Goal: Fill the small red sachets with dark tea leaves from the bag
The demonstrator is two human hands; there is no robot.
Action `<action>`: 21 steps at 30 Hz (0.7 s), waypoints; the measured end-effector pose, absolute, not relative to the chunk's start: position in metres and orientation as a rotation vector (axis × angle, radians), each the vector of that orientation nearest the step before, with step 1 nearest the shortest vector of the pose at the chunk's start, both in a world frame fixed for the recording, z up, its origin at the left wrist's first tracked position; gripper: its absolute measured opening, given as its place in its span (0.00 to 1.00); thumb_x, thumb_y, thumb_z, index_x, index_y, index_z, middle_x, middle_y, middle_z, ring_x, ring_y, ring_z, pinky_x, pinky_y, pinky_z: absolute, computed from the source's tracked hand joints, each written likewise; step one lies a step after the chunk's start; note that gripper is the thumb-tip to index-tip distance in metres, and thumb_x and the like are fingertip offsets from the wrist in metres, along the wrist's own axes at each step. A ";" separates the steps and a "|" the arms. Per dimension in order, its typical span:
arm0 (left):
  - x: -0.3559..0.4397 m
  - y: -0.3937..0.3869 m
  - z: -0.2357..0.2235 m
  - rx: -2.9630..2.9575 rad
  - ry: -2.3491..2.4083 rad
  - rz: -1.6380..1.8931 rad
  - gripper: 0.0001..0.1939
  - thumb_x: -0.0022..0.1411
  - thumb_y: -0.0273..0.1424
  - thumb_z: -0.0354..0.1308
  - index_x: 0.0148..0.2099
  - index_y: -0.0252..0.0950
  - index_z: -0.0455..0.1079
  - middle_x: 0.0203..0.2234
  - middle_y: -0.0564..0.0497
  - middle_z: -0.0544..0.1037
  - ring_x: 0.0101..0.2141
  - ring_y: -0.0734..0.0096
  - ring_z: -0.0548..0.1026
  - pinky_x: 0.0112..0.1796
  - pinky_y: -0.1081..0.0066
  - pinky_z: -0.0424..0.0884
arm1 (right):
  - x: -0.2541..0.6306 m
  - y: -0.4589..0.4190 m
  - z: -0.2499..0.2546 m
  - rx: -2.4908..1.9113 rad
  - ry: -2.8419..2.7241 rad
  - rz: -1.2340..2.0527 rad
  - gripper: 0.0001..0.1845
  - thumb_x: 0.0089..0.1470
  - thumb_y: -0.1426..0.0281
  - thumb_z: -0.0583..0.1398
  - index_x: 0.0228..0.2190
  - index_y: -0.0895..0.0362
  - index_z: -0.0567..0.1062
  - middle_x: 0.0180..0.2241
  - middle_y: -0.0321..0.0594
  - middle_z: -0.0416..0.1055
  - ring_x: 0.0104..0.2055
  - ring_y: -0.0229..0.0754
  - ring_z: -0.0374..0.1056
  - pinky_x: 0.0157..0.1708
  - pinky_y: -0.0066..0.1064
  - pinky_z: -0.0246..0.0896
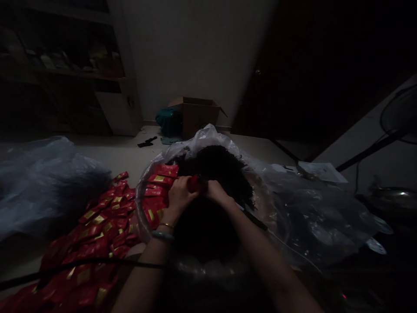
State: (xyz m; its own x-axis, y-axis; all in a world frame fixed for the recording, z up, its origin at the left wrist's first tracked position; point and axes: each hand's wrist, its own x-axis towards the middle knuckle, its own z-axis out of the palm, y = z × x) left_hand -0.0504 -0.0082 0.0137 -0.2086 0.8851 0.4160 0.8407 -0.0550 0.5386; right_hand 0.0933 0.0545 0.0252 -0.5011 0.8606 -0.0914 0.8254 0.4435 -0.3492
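Note:
In the dim head view, my left hand (180, 192) is closed around a small red packet (193, 184). My right hand (217, 192) meets it from the other side, fingers closed at the packet's edge and partly lost in shadow. Beyond both hands lies a heap of dark, loose, leaf-like material (218, 167) inside a large clear plastic bag (208, 132) spread open like a basin. Several red packets with gold labels (159, 179) rest within the bag's left side, beside my left hand. A dark thin tool (254, 218) lies by my right forearm.
Many more red packets (97, 226) are piled on the floor at left, near a big translucent bag (48, 182). Another clear bag (322, 217) spreads at right. An open cardboard box (200, 115) stands by the wall; a fan (400, 113) is at far right.

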 end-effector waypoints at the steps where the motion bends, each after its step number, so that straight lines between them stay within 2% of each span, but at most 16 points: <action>1: -0.050 -0.008 0.014 1.939 2.119 1.118 0.19 0.49 0.34 0.63 0.44 0.36 0.68 0.40 0.47 0.76 0.40 0.61 0.73 0.40 0.66 0.70 | 0.101 0.056 0.032 -1.500 -2.559 0.549 0.12 0.48 0.77 0.58 0.34 0.57 0.80 0.35 0.44 0.78 0.38 0.44 0.73 0.37 0.28 0.62; 3: -0.048 -0.009 0.014 1.938 2.120 1.115 0.19 0.49 0.34 0.64 0.44 0.37 0.68 0.39 0.47 0.76 0.41 0.61 0.73 0.40 0.66 0.70 | 0.116 0.059 0.047 -1.463 -2.445 0.590 0.13 0.46 0.79 0.58 0.32 0.55 0.80 0.34 0.39 0.78 0.38 0.42 0.73 0.39 0.27 0.63; 7: -0.047 -0.009 0.014 1.953 2.104 1.112 0.20 0.48 0.33 0.64 0.45 0.38 0.67 0.40 0.47 0.75 0.42 0.61 0.72 0.40 0.67 0.70 | 0.123 0.060 0.078 -1.335 -2.127 0.668 0.10 0.45 0.75 0.62 0.31 0.54 0.80 0.33 0.35 0.79 0.39 0.43 0.73 0.43 0.31 0.65; 12: -0.048 -0.008 0.011 1.952 2.101 1.131 0.20 0.48 0.33 0.63 0.45 0.38 0.67 0.40 0.47 0.75 0.41 0.61 0.72 0.39 0.66 0.70 | 0.107 0.051 0.096 -1.124 -2.011 0.889 0.19 0.41 0.78 0.63 0.40 0.56 0.77 0.37 0.39 0.78 0.40 0.42 0.73 0.42 0.33 0.67; 14: -0.048 -0.008 0.010 1.953 2.093 1.146 0.20 0.48 0.33 0.63 0.45 0.38 0.67 0.40 0.47 0.74 0.41 0.62 0.72 0.39 0.67 0.70 | 0.105 0.051 0.094 -1.109 -1.926 0.962 0.19 0.43 0.79 0.61 0.40 0.57 0.76 0.38 0.40 0.77 0.38 0.41 0.74 0.40 0.32 0.68; 18: -0.047 -0.008 0.010 1.950 2.082 1.151 0.21 0.48 0.33 0.64 0.45 0.39 0.67 0.40 0.48 0.74 0.41 0.62 0.72 0.40 0.67 0.70 | 0.110 0.055 0.082 -1.151 -1.841 0.919 0.16 0.48 0.74 0.59 0.42 0.58 0.75 0.43 0.43 0.75 0.42 0.41 0.72 0.43 0.35 0.68; 21: -0.046 -0.008 0.010 1.970 2.075 1.153 0.21 0.48 0.33 0.64 0.46 0.38 0.67 0.40 0.48 0.73 0.41 0.62 0.72 0.40 0.67 0.71 | 0.108 0.055 0.074 -1.188 -1.962 0.946 0.21 0.49 0.70 0.61 0.47 0.57 0.73 0.48 0.45 0.72 0.45 0.43 0.71 0.45 0.37 0.67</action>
